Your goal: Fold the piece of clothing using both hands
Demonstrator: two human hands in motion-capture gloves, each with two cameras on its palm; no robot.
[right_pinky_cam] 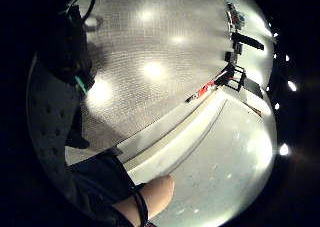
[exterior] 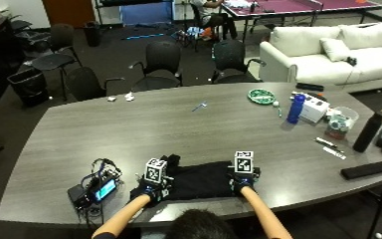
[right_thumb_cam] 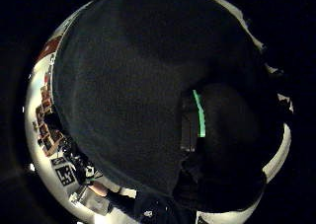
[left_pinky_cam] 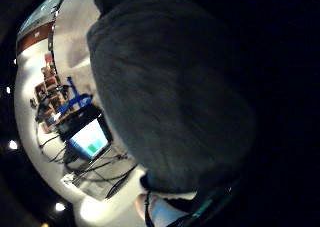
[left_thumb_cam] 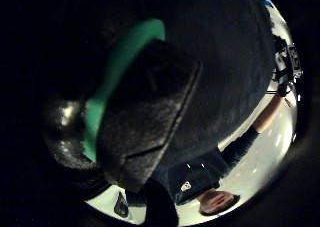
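A black piece of clothing point(exterior: 201, 181) lies bunched on the grey table point(exterior: 178, 129) near its front edge, between my two hands. At the garment's left end, my left hand point(exterior: 152, 189) grips it with a gloved finger point(left_thumb_cam: 145, 117) curled over the dark fabric point(left_thumb_cam: 235, 62). My right hand point(exterior: 242, 181) holds the right end. The cloth point(right_thumb_cam: 123, 100) fills the right thumb side palm view, a gloved finger point(right_thumb_cam: 222, 130) lying against it. Dark fabric point(left_pinky_cam: 170, 97) also covers much of the left little finger side view.
A small device with a lit screen point(exterior: 97, 188) and cables sits just left of my left hand, also seen from the palm as a lit screen point(left_pinky_cam: 90, 139). At the right stand a blue bottle point(exterior: 297, 108), a white box point(exterior: 315, 107), a black bottle point(exterior: 368, 132) and a black case point(exterior: 367, 170).
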